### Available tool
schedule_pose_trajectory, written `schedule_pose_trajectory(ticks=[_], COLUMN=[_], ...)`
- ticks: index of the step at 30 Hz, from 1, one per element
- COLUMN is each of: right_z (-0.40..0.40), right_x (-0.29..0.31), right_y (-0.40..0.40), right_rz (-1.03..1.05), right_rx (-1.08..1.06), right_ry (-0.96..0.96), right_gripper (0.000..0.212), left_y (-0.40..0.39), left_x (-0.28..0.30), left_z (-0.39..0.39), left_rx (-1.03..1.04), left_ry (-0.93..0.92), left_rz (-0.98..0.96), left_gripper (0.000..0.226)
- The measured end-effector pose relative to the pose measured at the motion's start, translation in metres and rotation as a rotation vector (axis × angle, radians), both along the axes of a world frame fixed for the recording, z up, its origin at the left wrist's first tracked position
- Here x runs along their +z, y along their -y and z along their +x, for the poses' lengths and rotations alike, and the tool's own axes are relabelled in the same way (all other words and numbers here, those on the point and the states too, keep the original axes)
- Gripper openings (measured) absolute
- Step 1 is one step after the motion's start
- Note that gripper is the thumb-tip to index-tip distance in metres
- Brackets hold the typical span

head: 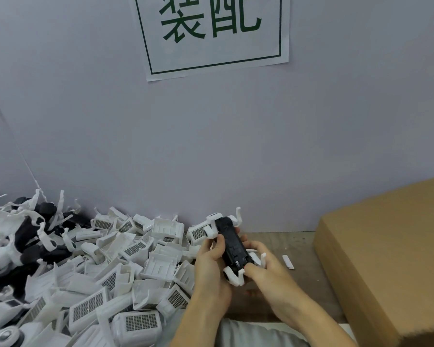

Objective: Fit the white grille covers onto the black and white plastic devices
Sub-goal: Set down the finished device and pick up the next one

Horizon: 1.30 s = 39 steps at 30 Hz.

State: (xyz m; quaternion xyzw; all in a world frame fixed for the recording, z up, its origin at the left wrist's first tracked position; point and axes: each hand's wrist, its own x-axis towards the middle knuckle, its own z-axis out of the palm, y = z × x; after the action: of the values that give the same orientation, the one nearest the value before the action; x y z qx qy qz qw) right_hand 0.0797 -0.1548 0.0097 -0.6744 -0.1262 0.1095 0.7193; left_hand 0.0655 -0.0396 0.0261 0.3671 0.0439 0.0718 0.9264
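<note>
Grey wall w/ paper sign (212,33) behind. Both hands grip one black and white device (232,249) over the bench: left hand (211,266) curled round its side, right hand (263,267) pinching the near end. No cover on it yet, apparently; next needs a grille cover from the pile (90,276) left of the hands.

The top of the paper sign (212,33) on the wall is cut by the upper edge, so the two green characters are not complete. The cardboard box (391,259) continues out of the picture at the right and at the bottom. The pile of white covers (115,284) and the heap of black and white devices (23,241) run out at the left and lower edges, and many pieces lie under others. The left hand (212,269) and the right hand (268,276) hide the sides of the device (233,246) between them. The small white piece (288,262) on the table (301,244) is too small to identify.
</note>
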Motion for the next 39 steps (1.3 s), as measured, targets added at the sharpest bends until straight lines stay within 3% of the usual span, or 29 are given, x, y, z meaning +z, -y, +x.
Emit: schedule_pose_trajectory(ticks=[9, 18, 27, 31, 33, 34, 36, 39], right_z=[0.002, -0.001, 0.001, -0.001, -0.002, -0.002, -0.003, -0.003], right_x=[-0.003, 0.001, 0.004, 0.006, 0.001, -0.003, -0.011, -0.015], right_y=[-0.001, 0.0, 0.003, 0.004, -0.001, -0.004, -0.007, -0.011], right_rz=[0.093, 0.052, 0.112, 0.263, 0.137, -0.021, -0.397, -0.649], right_rx=[0.04, 0.087, 0.052, 0.204, 0.16, 0.101, 0.029, 0.043], right_ry=[-0.035, -0.039, -0.124, -0.145, -0.119, -0.068, 0.14, 0.458], right_gripper=[0.03, 0.031, 0.028, 0.054, 0.045, 0.04, 0.033, 0.026], left_y=[-0.002, -0.004, 0.004, 0.0, -0.007, -0.012, -0.025, -0.044], left_x=[0.001, 0.003, 0.001, 0.011, 0.018, 0.021, 0.028, 0.038], left_z=[-0.002, -0.001, 0.002, 0.007, 0.01, 0.011, 0.008, 0.004], left_rx=[-0.036, -0.065, -0.038, 0.111, 0.321, 0.416, 0.557, 0.656], left_ry=[-0.042, -0.129, 0.005, -0.003, -0.079, -0.121, -0.197, -0.371], left_rz=[0.002, -0.148, 0.025, 0.145, 0.297, 0.381, 0.524, 0.676], left_gripper=[0.035, 0.045, 0.035, 0.037, 0.037, 0.043, 0.056, 0.067])
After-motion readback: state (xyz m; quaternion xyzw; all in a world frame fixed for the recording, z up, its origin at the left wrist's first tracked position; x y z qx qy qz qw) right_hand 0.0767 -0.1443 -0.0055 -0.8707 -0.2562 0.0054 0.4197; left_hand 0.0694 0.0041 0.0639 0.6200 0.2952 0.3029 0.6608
